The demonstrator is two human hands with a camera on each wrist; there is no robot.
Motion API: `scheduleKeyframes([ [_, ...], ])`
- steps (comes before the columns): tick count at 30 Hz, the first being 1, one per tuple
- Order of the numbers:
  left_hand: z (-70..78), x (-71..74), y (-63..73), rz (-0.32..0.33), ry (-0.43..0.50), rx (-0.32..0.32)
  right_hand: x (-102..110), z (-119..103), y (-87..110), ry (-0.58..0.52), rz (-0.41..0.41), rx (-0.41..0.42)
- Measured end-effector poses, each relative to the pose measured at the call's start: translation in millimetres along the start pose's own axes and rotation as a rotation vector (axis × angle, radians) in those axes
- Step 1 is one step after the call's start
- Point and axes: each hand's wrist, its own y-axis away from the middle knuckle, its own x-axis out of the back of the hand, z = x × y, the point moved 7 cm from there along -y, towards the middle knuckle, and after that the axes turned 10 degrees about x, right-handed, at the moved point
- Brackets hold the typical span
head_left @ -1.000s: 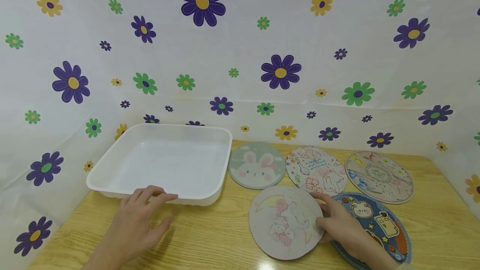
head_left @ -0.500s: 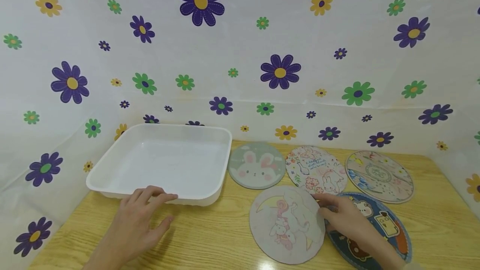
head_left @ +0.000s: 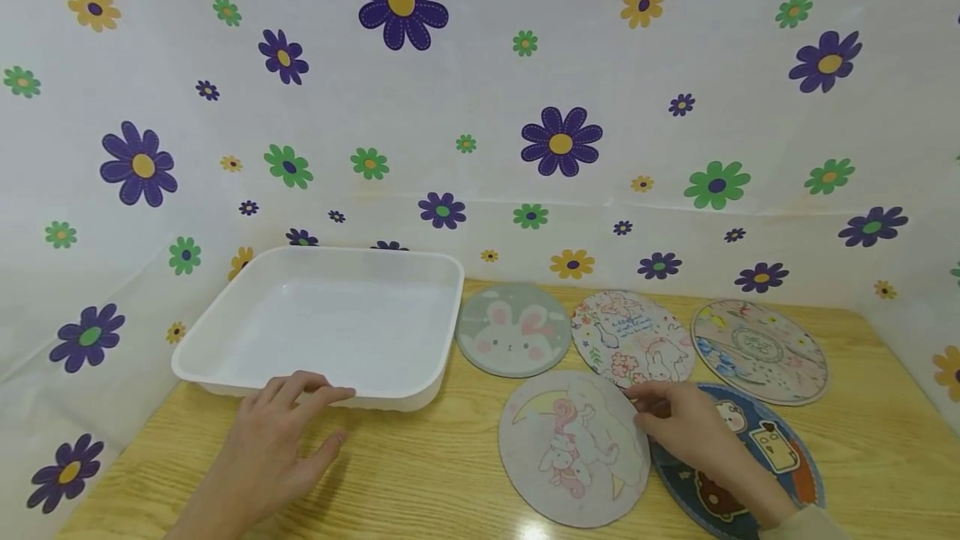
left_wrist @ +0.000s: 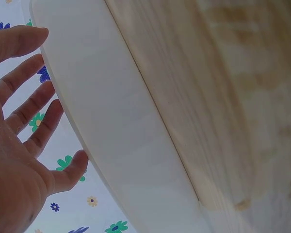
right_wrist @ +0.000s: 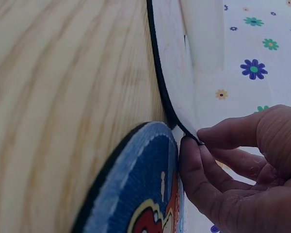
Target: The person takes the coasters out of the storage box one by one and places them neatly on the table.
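A pale round mouse pad [head_left: 558, 457] printed with a moon and rabbits lies at the front of the wooden table. My right hand [head_left: 686, 432] pinches its right edge between thumb and fingers; in the right wrist view that edge bends up, showing a thin black base. Partly under my right hand in the head view is a dark blue mouse pad [head_left: 780, 448] with cartoon animals. My left hand [head_left: 281, 440] has its fingers spread at the front rim of a white tray [head_left: 420, 397]; the left wrist view shows the fingertips right at that rim.
Along the back lie a green rabbit mouse pad [head_left: 513, 332], a pink-and-white printed one [head_left: 633, 332] and a floral one [head_left: 757, 352]. The tray's inside is bare. A white flowered cloth [head_left: 480, 90] rises behind the table [head_left: 405, 482].
The rabbit-and-moon pad now lies flatter, its near edge slightly lower in view. My right hand has shifted a little right and up along its edge. The left hand stays put.
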Motion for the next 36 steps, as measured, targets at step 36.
scheduleKeyframes([
  [36,-1.1,-0.1,1.2,-0.01,0.0,-0.001,-1.9,-1.2,0.4,0.038,-0.026,0.048],
])
